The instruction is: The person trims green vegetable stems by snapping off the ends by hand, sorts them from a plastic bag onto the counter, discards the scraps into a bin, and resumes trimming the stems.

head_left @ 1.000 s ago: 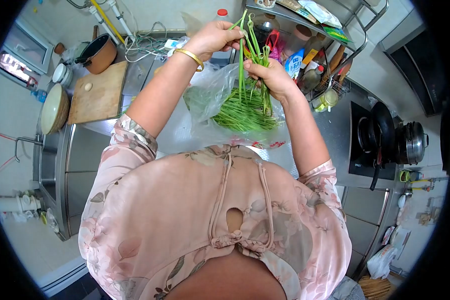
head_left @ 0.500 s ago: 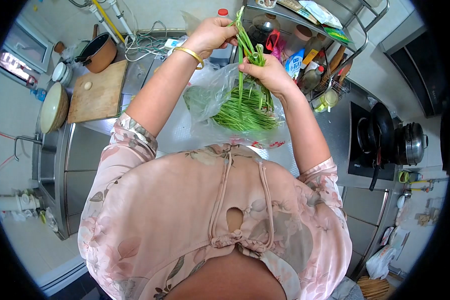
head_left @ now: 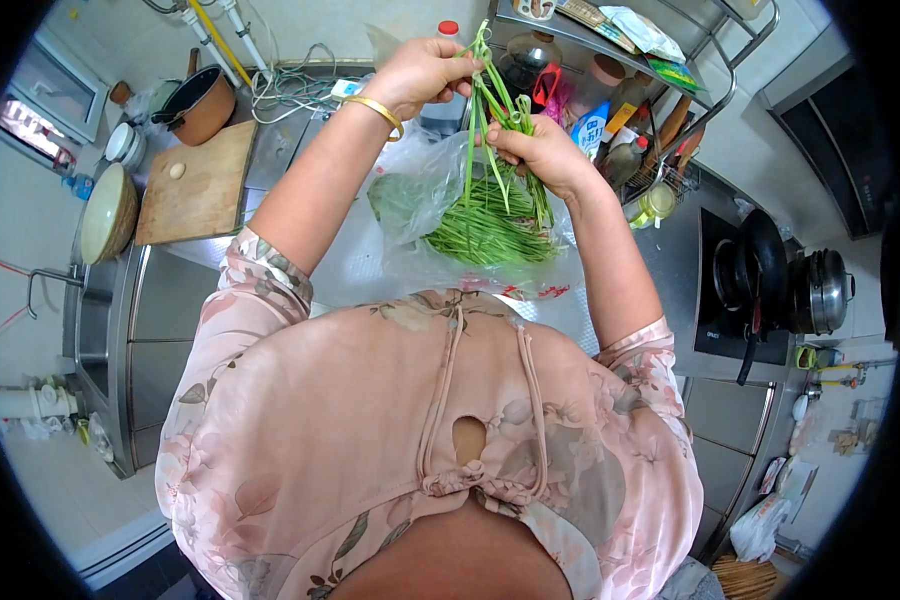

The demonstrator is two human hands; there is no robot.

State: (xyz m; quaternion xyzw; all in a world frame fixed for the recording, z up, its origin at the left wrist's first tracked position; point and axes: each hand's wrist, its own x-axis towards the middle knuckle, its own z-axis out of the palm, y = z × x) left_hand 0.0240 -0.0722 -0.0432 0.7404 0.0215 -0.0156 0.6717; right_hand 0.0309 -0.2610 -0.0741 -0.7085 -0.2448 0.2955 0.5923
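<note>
Long, thin green stalks [head_left: 506, 108], like chives or garlic scapes, are held up in front of me by both hands. My left hand [head_left: 430, 76], with a gold bangle at its wrist, pinches their upper, curled ends. Lower and to the right, my right hand [head_left: 545, 150] has its fingers closed round the middle of the bunch. Loose stalk ends dangle below the fingers. Under them, a pile of the same green stalks [head_left: 485, 232] lies in an opened clear plastic bag [head_left: 395, 205] on the counter.
At left are a wooden cutting board [head_left: 195, 195] with a small pale round item, a brown pot [head_left: 206, 110] and a bowl [head_left: 108, 215]. A metal rack [head_left: 610, 45] with bottles stands behind. A black pan [head_left: 763, 245] sits on the stove at right.
The stalks between my hands have spread, with more strands now hanging loose below. My left hand has shifted very slightly; my right hand stays closed on the bunch.
</note>
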